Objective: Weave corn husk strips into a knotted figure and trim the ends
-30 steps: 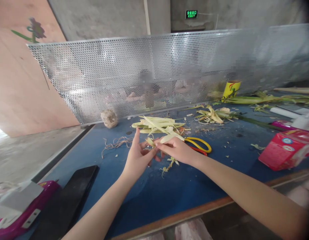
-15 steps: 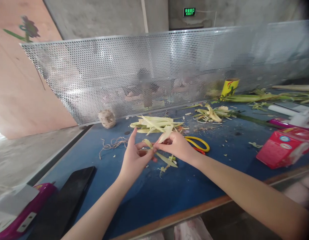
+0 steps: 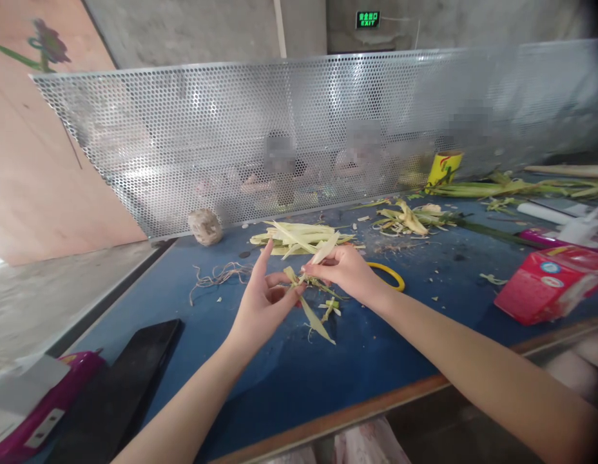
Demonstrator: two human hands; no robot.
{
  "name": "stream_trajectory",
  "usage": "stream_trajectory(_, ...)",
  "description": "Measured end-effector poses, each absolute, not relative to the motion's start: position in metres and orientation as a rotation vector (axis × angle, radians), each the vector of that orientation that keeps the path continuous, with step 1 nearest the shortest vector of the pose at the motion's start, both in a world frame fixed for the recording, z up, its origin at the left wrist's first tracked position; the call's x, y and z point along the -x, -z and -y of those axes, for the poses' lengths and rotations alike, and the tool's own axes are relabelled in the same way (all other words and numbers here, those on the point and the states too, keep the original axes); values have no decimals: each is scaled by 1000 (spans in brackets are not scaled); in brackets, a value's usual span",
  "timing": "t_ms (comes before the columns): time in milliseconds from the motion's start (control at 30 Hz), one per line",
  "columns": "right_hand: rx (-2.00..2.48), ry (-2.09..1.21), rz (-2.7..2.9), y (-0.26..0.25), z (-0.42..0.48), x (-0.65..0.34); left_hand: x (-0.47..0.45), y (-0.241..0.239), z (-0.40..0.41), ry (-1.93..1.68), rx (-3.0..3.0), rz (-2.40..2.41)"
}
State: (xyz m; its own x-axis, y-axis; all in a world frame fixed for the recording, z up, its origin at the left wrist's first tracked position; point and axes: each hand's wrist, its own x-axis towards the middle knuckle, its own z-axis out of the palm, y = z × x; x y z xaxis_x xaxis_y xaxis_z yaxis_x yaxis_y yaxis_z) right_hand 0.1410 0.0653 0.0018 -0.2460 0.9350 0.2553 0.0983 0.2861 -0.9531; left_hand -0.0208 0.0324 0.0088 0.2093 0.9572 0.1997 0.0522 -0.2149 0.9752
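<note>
My left hand (image 3: 260,303) pinches a pale green corn husk strip (image 3: 316,321) between thumb and fingers, with its index finger pointing up. One end of the strip hangs down to the right over the table. Close beside it, the fingertips of my right hand (image 3: 347,270) are closed on another pale husk strip (image 3: 327,248), and the two strips meet between my hands. Just behind my hands lies a pile of husks (image 3: 299,236). Small green scraps (image 3: 330,308) lie below my right hand. A yellow scissor-like handle (image 3: 395,276) shows partly behind my right wrist.
On the blue table (image 3: 274,386) are loose brown strings (image 3: 216,278), a twine ball (image 3: 205,227), a black slab (image 3: 135,374) and a red packet (image 3: 545,283). Behind stands a perforated metal screen (image 3: 183,129), people dimly visible through it. More husks (image 3: 410,219) lie at the right.
The hanging strip has swung lower and steeper. My right hand has shifted slightly right, turning its strip, and now covers the red part near the yellow handle.
</note>
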Motion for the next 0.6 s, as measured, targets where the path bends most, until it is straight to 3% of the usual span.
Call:
stream_trajectory(233,801,-1463,1771,4,-62,-138,23,-5,-35,-1259,-1390,-970)
stream_trajectory(600,934,-1663,1769,-8,-58,-144,25,-13,-37,-1228,-1384,-971)
